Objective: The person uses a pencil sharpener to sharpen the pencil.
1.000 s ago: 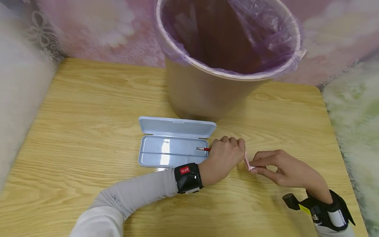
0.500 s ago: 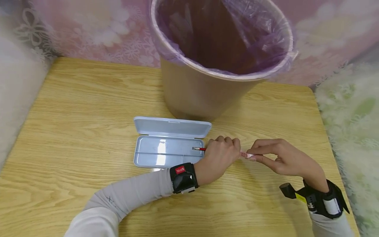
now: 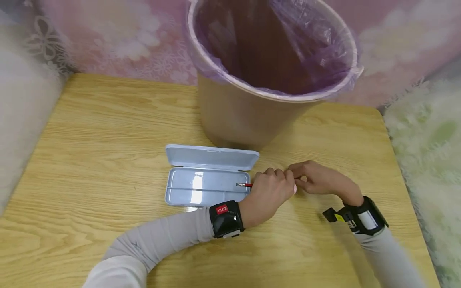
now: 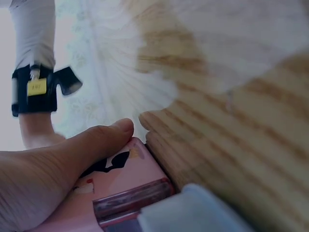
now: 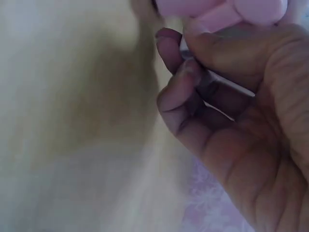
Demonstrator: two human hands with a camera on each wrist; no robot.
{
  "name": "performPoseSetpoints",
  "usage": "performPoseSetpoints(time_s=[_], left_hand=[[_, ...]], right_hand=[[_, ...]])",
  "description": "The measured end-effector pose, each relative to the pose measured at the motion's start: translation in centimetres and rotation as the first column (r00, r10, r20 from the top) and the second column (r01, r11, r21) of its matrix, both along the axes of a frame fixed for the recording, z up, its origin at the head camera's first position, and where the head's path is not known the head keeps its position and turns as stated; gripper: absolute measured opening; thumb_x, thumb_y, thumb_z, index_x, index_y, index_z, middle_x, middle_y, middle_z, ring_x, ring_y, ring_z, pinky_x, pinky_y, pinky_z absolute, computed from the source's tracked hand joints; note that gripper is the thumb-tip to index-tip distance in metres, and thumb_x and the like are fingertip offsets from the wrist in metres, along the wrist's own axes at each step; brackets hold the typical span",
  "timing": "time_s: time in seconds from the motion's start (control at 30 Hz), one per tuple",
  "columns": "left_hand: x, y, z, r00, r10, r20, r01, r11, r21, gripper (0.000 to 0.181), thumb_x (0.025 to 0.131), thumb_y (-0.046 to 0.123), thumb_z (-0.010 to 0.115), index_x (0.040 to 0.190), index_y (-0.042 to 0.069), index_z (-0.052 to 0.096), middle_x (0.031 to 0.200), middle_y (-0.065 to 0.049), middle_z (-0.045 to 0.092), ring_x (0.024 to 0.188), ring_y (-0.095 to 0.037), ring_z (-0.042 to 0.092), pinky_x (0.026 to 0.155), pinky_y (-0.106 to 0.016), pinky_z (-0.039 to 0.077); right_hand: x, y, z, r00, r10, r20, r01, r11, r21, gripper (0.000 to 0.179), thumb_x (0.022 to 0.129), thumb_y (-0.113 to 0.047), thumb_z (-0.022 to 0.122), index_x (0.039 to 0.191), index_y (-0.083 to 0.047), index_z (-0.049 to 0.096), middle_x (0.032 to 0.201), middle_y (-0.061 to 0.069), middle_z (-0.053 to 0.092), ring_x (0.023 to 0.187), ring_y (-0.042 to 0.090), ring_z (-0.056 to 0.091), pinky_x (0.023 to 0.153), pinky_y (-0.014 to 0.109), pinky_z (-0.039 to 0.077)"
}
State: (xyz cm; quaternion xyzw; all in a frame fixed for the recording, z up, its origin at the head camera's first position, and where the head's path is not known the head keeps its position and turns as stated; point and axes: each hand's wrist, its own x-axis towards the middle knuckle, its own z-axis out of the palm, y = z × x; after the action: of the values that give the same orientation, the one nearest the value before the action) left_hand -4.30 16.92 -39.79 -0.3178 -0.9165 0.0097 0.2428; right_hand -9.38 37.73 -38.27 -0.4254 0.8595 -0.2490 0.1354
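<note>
My left hand [image 3: 270, 196] grips a pink pencil sharpener [image 4: 116, 179] with cartoon prints and a dark see-through drawer, the thumb lying along its top in the left wrist view. From the hand's left side juts a red pencil [image 3: 247, 185] with a silver end, over the right part of the pencil case [image 3: 187, 197]. In the head view the hand hides most of the sharpener. My right hand [image 3: 320, 179], close against the left one, pinches the sharpener's crank handle [image 5: 183, 47] with curled fingers. Pink rounded sharpener parts [image 5: 217, 12] show above those fingertips.
The light blue pencil case lies open, its lid [image 3: 212, 158] raised at the back. Behind it on the wooden table [image 3: 108, 128] stands a large beige bin [image 3: 245, 116] lined with a purple bag [image 3: 324, 52]. A patterned pink cloth [image 3: 126, 44] hangs behind.
The crank has turned, and my right hand has swung up and left from the right side to beside the left hand. My left hand keeps its hold on the sharpener in about the same place.
</note>
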Motion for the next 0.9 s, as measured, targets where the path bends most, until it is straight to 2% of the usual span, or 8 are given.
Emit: performPoseSetpoints(time_s=[0.07,0.2,0.3,0.43,0.57,0.73,0.8,0.9], left_hand=[[0.1,0.1,0.1,1.0,0.008,0.016,-0.007,1.0,-0.016,0.032,0.106,0.04,0.05,0.079,0.023,0.057,0.062,0.011,0.05,0.053,-0.005,0.05,0.044,-0.019,0.038],[0.2,0.4,0.3,0.998,0.016,0.067,-0.013,0.999,-0.039,0.03,0.103,0.043,0.055,0.084,0.022,0.06,0.066,0.01,0.055,0.057,-0.007,0.054,0.046,-0.02,0.042],[0.2,0.5,0.6,0.992,0.003,0.124,0.005,0.998,-0.067,0.033,0.099,0.052,0.06,0.09,0.02,0.062,0.07,0.009,0.058,0.058,-0.008,0.055,0.047,-0.021,0.044],[0.2,0.5,0.7,0.993,0.005,0.119,0.006,0.995,-0.095,0.022,0.102,0.038,0.059,0.094,0.018,0.064,0.07,0.009,0.059,0.058,-0.007,0.056,0.047,-0.021,0.042],[0.1,0.4,0.5,0.997,0.019,0.074,-0.013,0.997,-0.079,0.015,0.103,0.021,0.056,0.089,0.019,0.063,0.067,0.009,0.058,0.056,-0.005,0.054,0.046,-0.02,0.041],[0.2,0.4,0.4,0.998,0.007,0.068,-0.004,0.999,-0.055,0.017,0.102,0.019,0.056,0.085,0.02,0.061,0.065,0.01,0.056,0.055,-0.004,0.052,0.045,-0.019,0.041],[0.2,0.3,0.3,0.998,0.008,0.055,-0.005,0.999,-0.05,0.02,0.103,0.019,0.055,0.083,0.02,0.06,0.064,0.01,0.055,0.054,-0.004,0.051,0.045,-0.019,0.04],[0.0,0.2,0.1,1.0,0.024,0.019,-0.023,0.999,-0.044,0.025,0.104,0.024,0.054,0.079,0.022,0.057,0.062,0.011,0.053,0.054,-0.003,0.05,0.044,-0.019,0.038]], right_hand=[[0.9,0.0,-0.9,0.999,-0.033,0.04,0.032,0.999,0.017,0.035,0.087,0.013,0.063,0.089,-0.02,0.072,0.089,-0.011,0.065,0.075,-0.004,0.051,0.064,0.025,0.048],[3.0,0.0,-1.4,0.997,-0.075,0.031,0.075,0.997,0.017,0.028,0.089,0.009,0.066,0.093,-0.017,0.073,0.094,-0.006,0.068,0.078,-0.004,0.053,0.064,0.022,0.048],[4.7,0.1,-1.1,0.997,-0.054,0.048,0.055,0.998,-0.02,0.021,0.093,0.003,0.068,0.095,-0.017,0.074,0.092,-0.007,0.067,0.078,-0.004,0.054,0.066,0.019,0.048],[6.3,0.2,-0.5,0.999,-0.011,0.047,0.016,0.994,-0.105,0.018,0.093,0.0,0.069,0.099,-0.017,0.075,0.095,-0.008,0.067,0.082,-0.004,0.058,0.073,0.012,0.047],[6.8,-0.2,0.3,1.0,-0.001,-0.008,0.001,0.994,-0.107,0.023,0.089,0.004,0.072,0.097,-0.017,0.074,0.092,-0.01,0.064,0.08,-0.003,0.055,0.072,0.01,0.044],[6.9,-0.5,1.6,1.0,0.002,-0.023,-0.003,0.999,-0.041,0.02,0.089,0.001,0.074,0.096,-0.018,0.074,0.091,-0.012,0.063,0.081,-0.004,0.053,0.07,0.009,0.043],[6.9,-0.3,2.4,1.0,-0.008,-0.028,0.007,0.998,-0.055,0.021,0.09,0.0,0.072,0.1,-0.018,0.074,0.093,-0.013,0.063,0.08,-0.006,0.052,0.069,0.009,0.042],[6.3,0.1,3.7,0.994,-0.05,-0.094,0.041,0.995,-0.095,0.022,0.092,-0.002,0.071,0.106,-0.018,0.075,0.096,-0.015,0.063,0.077,-0.007,0.049,0.068,0.009,0.041]])
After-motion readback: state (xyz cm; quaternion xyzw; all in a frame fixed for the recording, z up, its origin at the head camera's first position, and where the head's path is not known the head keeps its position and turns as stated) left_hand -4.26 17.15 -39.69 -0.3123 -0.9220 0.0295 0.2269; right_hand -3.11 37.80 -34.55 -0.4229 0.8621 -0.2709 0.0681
